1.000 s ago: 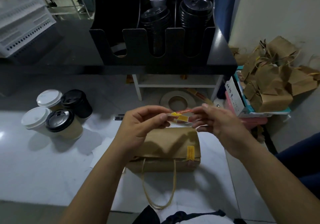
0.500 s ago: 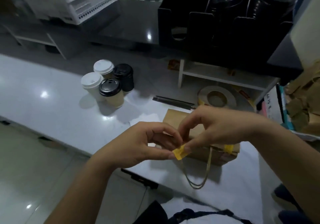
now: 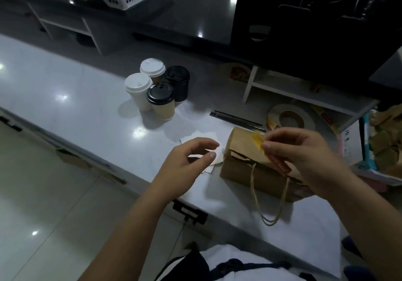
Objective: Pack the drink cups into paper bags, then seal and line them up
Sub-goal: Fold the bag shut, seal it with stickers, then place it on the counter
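Note:
A brown paper bag [image 3: 243, 148] lies folded over on the white counter [image 3: 65, 98], its twine handles [image 3: 269, 202] hanging toward me. My right hand [image 3: 304, 150] hovers over the bag and pinches a yellow sticker [image 3: 257, 139], with an orange-red strip hanging below the fingers. My left hand [image 3: 187, 161] floats left of the bag with fingers loosely curled, holding nothing. Several lidded drink cups [image 3: 158, 89] stand in a cluster farther back on the counter, two with white lids and two with black.
White paper scraps [image 3: 202, 138] lie left of the bag. Dark straws [image 3: 235, 118] and a sticker roll [image 3: 291, 118] sit behind it. A white shelf [image 3: 304, 91] and black lid holder [image 3: 304, 19] stand at the back, crumpled bags [image 3: 385, 141] at the right edge.
The two hands have come apart: my left hand let go of the sticker and drew left, while my right hand carried the sticker up over the bag. The view swung left.

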